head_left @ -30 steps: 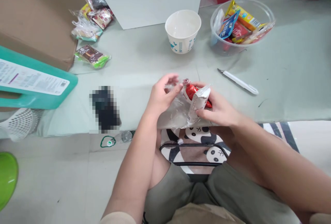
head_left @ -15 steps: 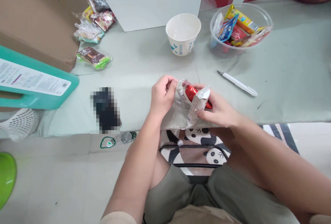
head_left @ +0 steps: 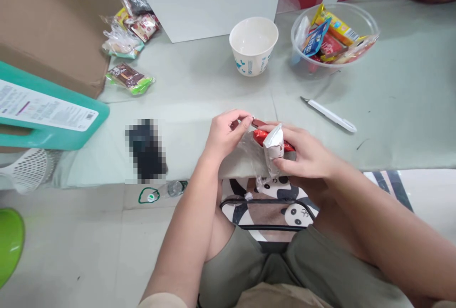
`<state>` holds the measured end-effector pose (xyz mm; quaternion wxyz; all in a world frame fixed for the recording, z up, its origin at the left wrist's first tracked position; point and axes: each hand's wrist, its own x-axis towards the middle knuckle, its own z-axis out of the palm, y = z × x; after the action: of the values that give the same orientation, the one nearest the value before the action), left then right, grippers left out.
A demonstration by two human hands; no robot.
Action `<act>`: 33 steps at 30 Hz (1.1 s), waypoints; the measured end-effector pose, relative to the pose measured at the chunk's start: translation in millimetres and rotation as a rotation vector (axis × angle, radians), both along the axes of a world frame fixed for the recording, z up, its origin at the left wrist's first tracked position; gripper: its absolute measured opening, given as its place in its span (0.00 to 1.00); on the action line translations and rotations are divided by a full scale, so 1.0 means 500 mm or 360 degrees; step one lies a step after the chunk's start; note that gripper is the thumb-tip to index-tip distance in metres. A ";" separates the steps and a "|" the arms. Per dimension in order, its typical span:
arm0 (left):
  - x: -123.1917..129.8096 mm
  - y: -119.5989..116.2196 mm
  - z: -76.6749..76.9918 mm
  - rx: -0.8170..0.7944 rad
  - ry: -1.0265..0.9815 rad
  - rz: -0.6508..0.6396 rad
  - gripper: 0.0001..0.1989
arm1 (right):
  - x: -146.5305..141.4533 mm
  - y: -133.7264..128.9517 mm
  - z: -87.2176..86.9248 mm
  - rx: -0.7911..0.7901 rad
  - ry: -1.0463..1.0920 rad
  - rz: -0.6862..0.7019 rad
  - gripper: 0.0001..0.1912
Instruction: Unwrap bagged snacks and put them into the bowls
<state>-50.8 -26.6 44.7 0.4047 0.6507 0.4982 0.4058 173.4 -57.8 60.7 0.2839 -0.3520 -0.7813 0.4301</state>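
Note:
Near the table's front edge my right hand (head_left: 302,154) is closed round several small packets, among them a white one (head_left: 273,150) and a shiny red one (head_left: 261,136). My left hand (head_left: 230,132) pinches the left end of a dark red-brown packet (head_left: 261,122) whose other end meets my right fingers. Clear crinkled plastic (head_left: 253,149) hangs beneath, between the hands. Beyond them stands a white paper bowl (head_left: 253,47), with nothing visible inside. A clear plastic tub (head_left: 370,25) of wrapped snacks is at its right.
A white-handled cutter (head_left: 331,116) lies right of my hands. On the left are a blurred dark phone-like object (head_left: 147,151), a cocoa snack packet (head_left: 130,79), more packets (head_left: 137,23), a green container (head_left: 71,108) and a cardboard box (head_left: 53,28).
The clear plastic has dropped lower between my hands. The dark red-brown packet now shows at my left fingertips, and the white packet has turned more upright.

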 end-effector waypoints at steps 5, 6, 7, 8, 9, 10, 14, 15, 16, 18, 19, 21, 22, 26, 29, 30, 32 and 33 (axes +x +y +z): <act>0.012 0.000 0.004 -0.0022 -0.0014 0.0279 0.10 | -0.001 -0.004 0.002 -0.0040 0.0022 0.0021 0.35; 0.012 0.002 0.003 -0.0045 -0.0024 0.0361 0.10 | 0.000 -0.004 0.004 -0.0057 0.0052 -0.0007 0.34; 0.012 0.004 0.001 -0.0060 -0.0044 0.0434 0.10 | 0.001 -0.003 0.004 -0.0082 0.0089 -0.0054 0.32; 0.011 0.007 -0.001 -0.0067 -0.0077 0.0499 0.10 | 0.002 -0.002 0.002 -0.0116 0.0129 -0.0122 0.30; 0.009 0.009 -0.004 -0.0075 -0.0124 0.0552 0.11 | 0.003 -0.001 -0.001 -0.0164 0.0170 -0.0212 0.29; 0.008 0.011 -0.006 -0.0092 -0.0182 0.0600 0.12 | 0.003 0.000 -0.006 -0.0222 0.0222 -0.0321 0.28; 0.001 0.016 -0.007 -0.0257 -0.0401 0.0751 0.12 | -0.007 0.006 -0.021 -0.0551 0.0685 -0.0835 0.28; -0.001 0.016 -0.006 -0.0282 -0.0436 0.0778 0.12 | -0.011 0.008 -0.019 -0.0657 0.0841 -0.0940 0.27; -0.002 0.016 -0.004 -0.0293 -0.0463 0.0799 0.12 | -0.015 0.010 -0.016 -0.0768 0.0983 -0.1022 0.25; -0.006 0.015 0.000 -0.0283 -0.0499 0.0825 0.13 | -0.015 0.017 -0.005 -0.0947 0.1185 -0.1103 0.24; -0.008 0.015 0.001 -0.0280 -0.0512 0.0833 0.13 | -0.011 0.021 0.000 -0.0991 0.1249 -0.1113 0.23; -0.012 0.015 0.002 -0.0284 -0.0537 0.0835 0.13 | 0.007 0.033 0.005 -0.0988 0.1333 -0.1128 0.22; -0.014 0.015 0.002 -0.0274 -0.0550 0.0833 0.13 | 0.019 0.040 0.005 -0.0956 0.1349 -0.1134 0.21; -0.019 0.018 0.003 -0.0186 -0.0603 0.0916 0.12 | 0.072 0.057 0.005 -0.0727 0.1267 -0.1106 0.21; -0.019 0.021 0.008 -0.0202 -0.0659 0.0988 0.12 | 0.093 0.047 0.020 -0.0609 0.1195 -0.1029 0.21; -0.017 0.022 0.011 -0.0224 -0.0672 0.0997 0.12 | 0.095 0.039 0.027 -0.0624 0.1199 -0.1010 0.21; -0.013 0.024 0.014 -0.0262 -0.0684 0.0997 0.11 | 0.093 0.023 0.041 -0.0717 0.1242 -0.1007 0.19; -0.010 0.025 0.015 -0.0273 -0.0684 0.0986 0.11 | 0.091 0.017 0.048 -0.0757 0.1282 -0.1045 0.17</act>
<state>-55.8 -13.9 52.4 0.4110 0.3332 0.6071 0.5929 218.7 -49.3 84.6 0.5911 -0.4388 -0.3427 0.5837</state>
